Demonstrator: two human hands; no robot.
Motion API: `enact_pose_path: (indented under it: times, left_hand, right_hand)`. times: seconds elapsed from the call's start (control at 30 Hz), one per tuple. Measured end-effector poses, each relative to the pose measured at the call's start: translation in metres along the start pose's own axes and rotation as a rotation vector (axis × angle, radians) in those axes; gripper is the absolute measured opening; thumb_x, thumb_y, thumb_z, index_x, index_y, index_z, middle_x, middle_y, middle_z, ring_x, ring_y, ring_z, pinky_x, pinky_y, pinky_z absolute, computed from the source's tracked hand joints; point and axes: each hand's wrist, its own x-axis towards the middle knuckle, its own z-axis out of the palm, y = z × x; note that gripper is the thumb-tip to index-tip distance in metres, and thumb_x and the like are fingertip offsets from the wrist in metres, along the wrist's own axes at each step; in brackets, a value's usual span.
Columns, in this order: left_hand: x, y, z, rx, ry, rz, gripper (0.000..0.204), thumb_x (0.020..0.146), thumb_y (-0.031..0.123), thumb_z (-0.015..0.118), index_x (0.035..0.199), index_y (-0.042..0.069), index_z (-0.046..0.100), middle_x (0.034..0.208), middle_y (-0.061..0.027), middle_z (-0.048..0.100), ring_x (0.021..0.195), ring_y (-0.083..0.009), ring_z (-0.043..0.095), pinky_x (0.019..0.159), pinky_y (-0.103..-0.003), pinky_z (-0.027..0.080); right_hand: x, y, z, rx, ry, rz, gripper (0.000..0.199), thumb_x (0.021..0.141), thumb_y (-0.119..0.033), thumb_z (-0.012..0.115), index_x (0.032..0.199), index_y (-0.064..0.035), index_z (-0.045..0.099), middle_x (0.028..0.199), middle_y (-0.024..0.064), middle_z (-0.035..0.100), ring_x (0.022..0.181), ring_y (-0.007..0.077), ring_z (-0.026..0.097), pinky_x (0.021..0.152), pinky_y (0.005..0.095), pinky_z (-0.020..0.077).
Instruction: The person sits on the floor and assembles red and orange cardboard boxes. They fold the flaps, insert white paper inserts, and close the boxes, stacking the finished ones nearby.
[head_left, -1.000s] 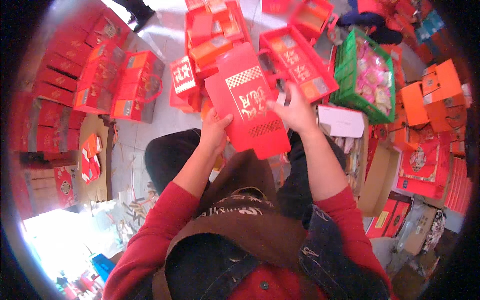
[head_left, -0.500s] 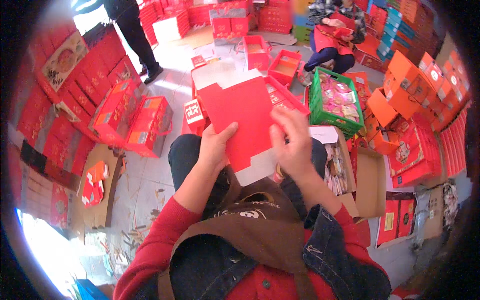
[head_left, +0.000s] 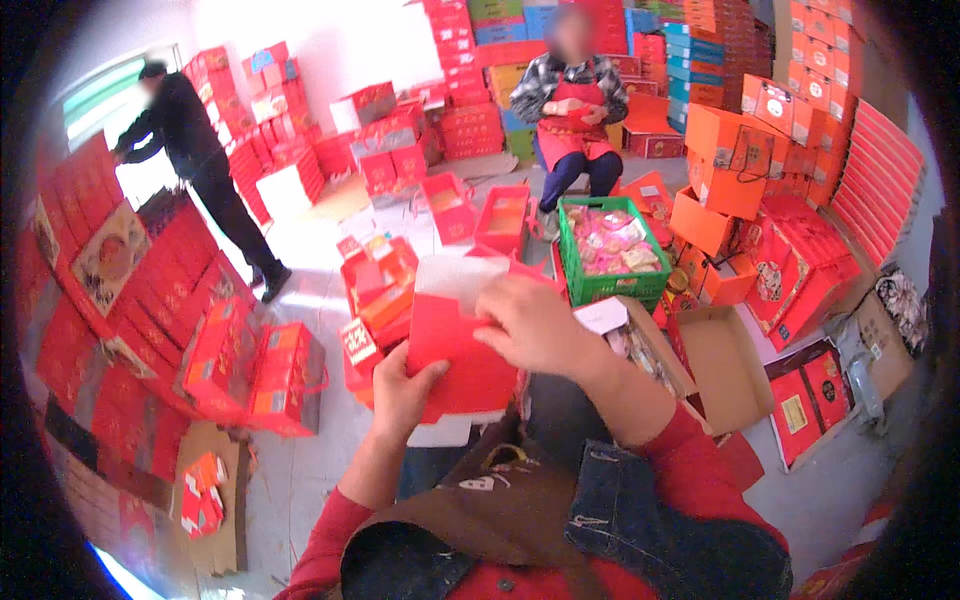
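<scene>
Above my lap is a red cardboard carton [head_left: 445,345] with a pale flap [head_left: 450,278] at its far end and another pale flap at the near end. My left hand [head_left: 402,395] grips the carton's left side, thumb lying across the red face. At the far right part of the carton, my right hand [head_left: 535,322] has its fingers curled down and closed at the pale flap's edge. The fingertips of my right hand are partly hidden. Just beyond the carton, an open red box [head_left: 375,285] holds smaller red and orange pieces.
A green crate [head_left: 617,292] of pink packets stands ahead to the right, near an open brown carton [head_left: 725,365]. Red gift boxes [head_left: 285,375] stand at left. Orange boxes [head_left: 725,150] are stacked at right. One person [head_left: 575,110] sits ahead; another [head_left: 190,140] stands at far left.
My view has tilted up, showing more of the room. My right hand has moved from the carton's near right side to its far flap. My left hand keeps its grip.
</scene>
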Motion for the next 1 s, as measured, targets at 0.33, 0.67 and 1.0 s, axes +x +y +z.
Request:
enact_pose_path:
  times: [0.33,0.67,1.0]
  left_hand:
    - [0.04,-0.011,0.061,0.94,0.062,0.531,0.108,0.059,0.039,0.082,0.136,-0.007,0.022,0.128,-0.0246,0.04,0.116,-0.0385,0.041,0.097,-0.047,0.033]
    - [0.081,-0.05,0.107,0.274,-0.465,0.049,0.065,0.072,0.024,0.077,0.123,0.003,0.044,0.11,-0.0189,0.059,0.104,-0.0279,0.058,0.086,-0.037,0.047]
    - [0.089,-0.074,0.103,-0.121,-0.351,0.069,0.071,0.079,0.006,0.068,0.136,0.001,0.024,0.115,-0.014,0.057,0.107,-0.0196,0.054,0.092,-0.033,0.043]
  right_hand:
    - [-0.027,0.078,0.022,0.547,0.111,0.4,0.02,0.08,-0.015,0.06,0.094,-0.0012,0.058,0.091,0.0175,0.063,0.089,0.0303,0.063,0.078,0.0384,0.0489]
    - [-0.027,0.106,0.0,0.35,0.103,0.38,0.013,0.08,-0.007,0.06,0.091,-0.002,0.057,0.08,0.0149,0.063,0.078,0.026,0.064,0.069,0.0341,0.0482]
    - [-0.064,0.097,0.054,0.57,0.545,0.744,0.065,0.079,-0.015,0.066,0.133,-0.0001,0.031,0.124,0.0183,0.044,0.107,0.0253,0.053,0.089,0.0345,0.045]
